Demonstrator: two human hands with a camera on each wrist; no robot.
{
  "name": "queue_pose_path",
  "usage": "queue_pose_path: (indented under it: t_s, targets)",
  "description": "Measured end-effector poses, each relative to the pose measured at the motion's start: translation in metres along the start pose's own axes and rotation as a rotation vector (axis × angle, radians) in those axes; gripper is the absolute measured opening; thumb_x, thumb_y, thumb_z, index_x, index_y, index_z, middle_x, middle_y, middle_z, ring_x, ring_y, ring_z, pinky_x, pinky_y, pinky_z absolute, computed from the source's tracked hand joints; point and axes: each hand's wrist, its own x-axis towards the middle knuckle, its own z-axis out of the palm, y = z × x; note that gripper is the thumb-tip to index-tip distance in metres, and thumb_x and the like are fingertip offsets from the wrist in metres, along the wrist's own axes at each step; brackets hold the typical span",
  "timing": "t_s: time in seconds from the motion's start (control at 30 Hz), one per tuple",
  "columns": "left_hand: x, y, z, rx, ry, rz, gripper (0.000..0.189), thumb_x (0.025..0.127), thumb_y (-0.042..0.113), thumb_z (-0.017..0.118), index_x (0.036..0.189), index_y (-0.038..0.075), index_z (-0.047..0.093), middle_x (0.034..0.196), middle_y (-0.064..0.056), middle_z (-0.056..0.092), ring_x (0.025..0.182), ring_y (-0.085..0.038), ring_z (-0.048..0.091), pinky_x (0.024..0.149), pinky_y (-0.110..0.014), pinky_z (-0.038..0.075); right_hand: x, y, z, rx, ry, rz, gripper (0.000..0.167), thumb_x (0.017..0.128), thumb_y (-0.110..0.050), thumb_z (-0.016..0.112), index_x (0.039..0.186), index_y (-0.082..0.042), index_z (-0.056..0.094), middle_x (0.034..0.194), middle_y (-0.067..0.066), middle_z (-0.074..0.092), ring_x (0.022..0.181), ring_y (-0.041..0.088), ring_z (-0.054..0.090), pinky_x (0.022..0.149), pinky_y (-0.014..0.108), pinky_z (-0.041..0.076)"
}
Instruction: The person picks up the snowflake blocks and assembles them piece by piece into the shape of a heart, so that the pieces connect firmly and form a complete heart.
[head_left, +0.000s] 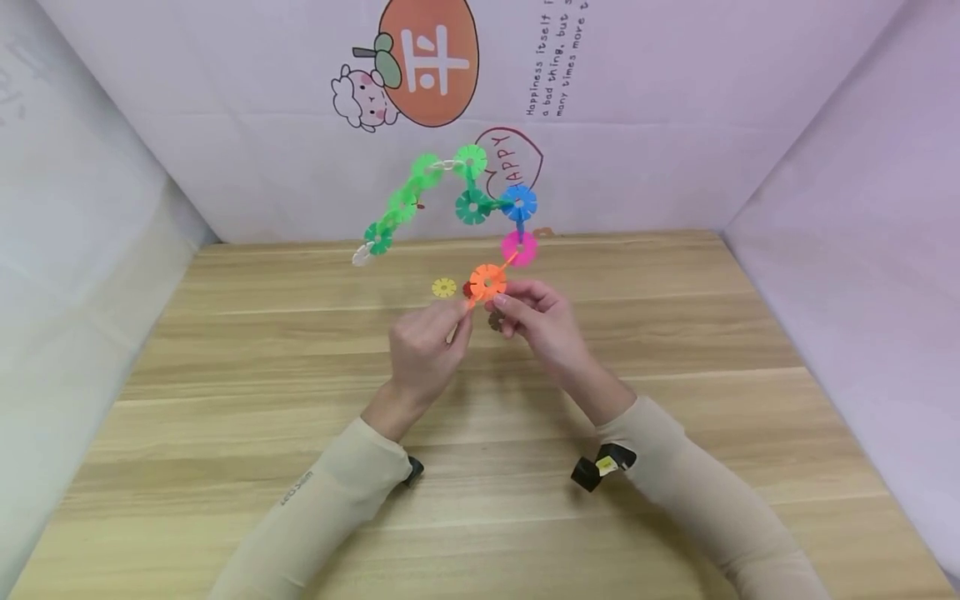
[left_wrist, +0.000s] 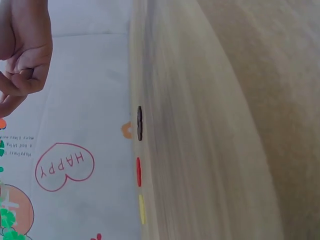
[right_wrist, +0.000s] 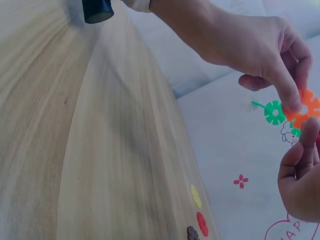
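Observation:
A chain of notched plastic discs hangs in the air over the table's far side. It runs from a white disc [head_left: 362,253] through several green discs [head_left: 402,205] to a blue disc [head_left: 519,202], a pink disc [head_left: 519,247] and an orange disc [head_left: 487,282]. My left hand [head_left: 427,343] pinches an orange piece seen nearly edge-on at the near end. From the other side, my right hand [head_left: 551,329] pinches the orange disc's near rim with thumb and fingers. The right wrist view shows both hands [right_wrist: 300,185] meeting at the orange disc [right_wrist: 309,102].
Loose discs lie on the table near its back edge: yellow [head_left: 444,287], red [head_left: 467,289], partly covered by the orange disc, and dark brown [head_left: 496,321], partly behind the right hand. A printed white cloth [head_left: 285,167] stands behind the table [head_left: 247,350]. Each wrist carries a small black camera [head_left: 587,473].

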Motion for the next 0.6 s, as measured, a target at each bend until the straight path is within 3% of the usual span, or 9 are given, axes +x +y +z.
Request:
queue_pose_path:
  t_s: [0.13, 0.23, 0.37, 0.47, 0.6]
  targets:
    - [-0.001, 0.000, 0.001, 0.009, -0.016, 0.023, 0.004, 0.087, -0.006, 0.075, 0.088, -0.003, 0.075, 0.077, -0.014, 0.075, 0.056, -0.024, 0.068, 0.048, -0.030, 0.052, -0.001, 0.000, 0.000, 0.024, 0.032, -0.013, 0.024, 0.102, 0.004, 0.062, 0.095, -0.016, 0.072, 0.085, -0.004, 0.077, 0.060, 0.009, 0.056, 0.063, 0.019, 0.053]
    - [-0.002, -0.002, 0.000, -0.039, -0.052, 0.009, 0.008, 0.086, -0.004, 0.079, 0.092, -0.003, 0.075, 0.084, -0.015, 0.077, 0.061, -0.024, 0.071, 0.052, -0.030, 0.056, -0.001, 0.000, -0.002, 0.035, 0.043, -0.009, 0.023, 0.101, 0.004, 0.062, 0.095, -0.015, 0.072, 0.084, -0.004, 0.076, 0.062, 0.009, 0.056, 0.064, 0.018, 0.053]
    - [-0.007, -0.007, -0.004, -0.085, -0.185, -0.060, 0.012, 0.088, 0.003, 0.082, 0.098, 0.000, 0.075, 0.090, -0.012, 0.078, 0.057, -0.019, 0.066, 0.051, -0.026, 0.053, 0.002, 0.002, -0.011, 0.075, 0.068, 0.025, 0.027, 0.103, 0.004, 0.059, 0.092, -0.017, 0.072, 0.082, -0.004, 0.075, 0.062, 0.008, 0.056, 0.062, 0.017, 0.051]
    - [-0.012, -0.013, -0.007, -0.051, -0.382, -0.202, 0.010, 0.093, 0.009, 0.078, 0.101, 0.004, 0.076, 0.093, -0.008, 0.079, 0.067, -0.018, 0.070, 0.057, -0.027, 0.055, 0.006, 0.000, -0.021, 0.100, 0.077, 0.050, 0.029, 0.104, 0.004, 0.057, 0.091, -0.017, 0.072, 0.081, -0.003, 0.074, 0.062, 0.007, 0.056, 0.061, 0.017, 0.050]
    - [-0.014, -0.020, -0.007, 0.077, -0.794, -0.442, 0.021, 0.100, 0.021, 0.070, 0.116, 0.008, 0.076, 0.116, -0.007, 0.077, 0.107, -0.025, 0.074, 0.088, -0.040, 0.061, 0.012, -0.001, -0.031, 0.106, 0.070, 0.093, 0.025, 0.105, 0.003, 0.056, 0.093, -0.014, 0.070, 0.082, -0.002, 0.074, 0.062, 0.007, 0.057, 0.061, 0.018, 0.050]
